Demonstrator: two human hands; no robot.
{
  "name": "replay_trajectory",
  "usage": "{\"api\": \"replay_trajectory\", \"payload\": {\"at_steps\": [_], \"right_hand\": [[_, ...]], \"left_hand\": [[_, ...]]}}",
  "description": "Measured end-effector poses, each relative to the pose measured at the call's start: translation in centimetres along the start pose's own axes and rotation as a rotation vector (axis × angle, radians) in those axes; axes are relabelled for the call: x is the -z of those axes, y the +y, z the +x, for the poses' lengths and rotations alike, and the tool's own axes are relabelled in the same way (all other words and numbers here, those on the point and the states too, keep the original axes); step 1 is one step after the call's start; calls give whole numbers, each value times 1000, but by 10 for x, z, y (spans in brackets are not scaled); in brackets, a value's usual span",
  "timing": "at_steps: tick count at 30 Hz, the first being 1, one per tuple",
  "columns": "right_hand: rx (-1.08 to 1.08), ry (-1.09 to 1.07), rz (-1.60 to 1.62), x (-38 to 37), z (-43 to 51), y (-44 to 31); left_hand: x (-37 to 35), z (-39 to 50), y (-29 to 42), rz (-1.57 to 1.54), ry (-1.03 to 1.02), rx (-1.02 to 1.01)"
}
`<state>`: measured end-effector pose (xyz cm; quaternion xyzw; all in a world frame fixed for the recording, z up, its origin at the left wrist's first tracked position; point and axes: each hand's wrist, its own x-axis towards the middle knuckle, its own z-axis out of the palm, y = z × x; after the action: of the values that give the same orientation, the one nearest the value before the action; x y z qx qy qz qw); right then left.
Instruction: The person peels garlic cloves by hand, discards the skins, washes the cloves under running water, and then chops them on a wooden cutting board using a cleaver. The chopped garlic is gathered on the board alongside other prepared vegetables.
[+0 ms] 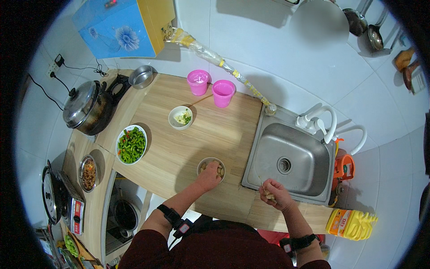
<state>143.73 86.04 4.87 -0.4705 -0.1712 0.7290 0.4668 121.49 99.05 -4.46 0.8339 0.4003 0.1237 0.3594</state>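
My left hand (210,177) reaches into a small white bowl (199,162) of pale tan pieces (220,170), fingers pointing down among them. Whether it grips any piece is hidden by the hand. At the sink's near left corner, my right hand (277,194) is closed around several similar pale pieces (268,195). A thin strand (260,180) sticks up from its fingertips. Beyond my right hand lies the stainless steel sink (268,151), its drain (284,165) uncovered. The pieces are too small to name surely.
A bowl of cut green peppers (131,145), a bowl of chopped garlic and greens (180,117) and two pink cups (223,93) stand on the wooden counter (161,134). A lidded pot (89,107) is at left. A yellow oil jug (351,224) stands right, near the white faucet (315,122).
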Motion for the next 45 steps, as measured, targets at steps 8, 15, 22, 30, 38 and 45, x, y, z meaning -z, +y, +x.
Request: {"api": "replay_trajectory", "payload": {"at_steps": [8,15,22,30,38,45], "right_hand": [[-55,22,20,2,1,15],[-125,85,-23,-1,-3,20],[-158,126,-17,-3,-2,25],[-260,87,-19,-6,12,33],[-373,-10,189,-12,31,59],[-287,-67,341,-8,26,73]], "left_hand": [[-6,7,-4,19,-17,76],[-8,9,4,80,-21,88],[-16,11,-9,8,-12,-81],[11,4,-2,-344,-76,-127],[13,-19,87,-379,-337,-602],[3,-15,63,-410,-224,-515]]}}
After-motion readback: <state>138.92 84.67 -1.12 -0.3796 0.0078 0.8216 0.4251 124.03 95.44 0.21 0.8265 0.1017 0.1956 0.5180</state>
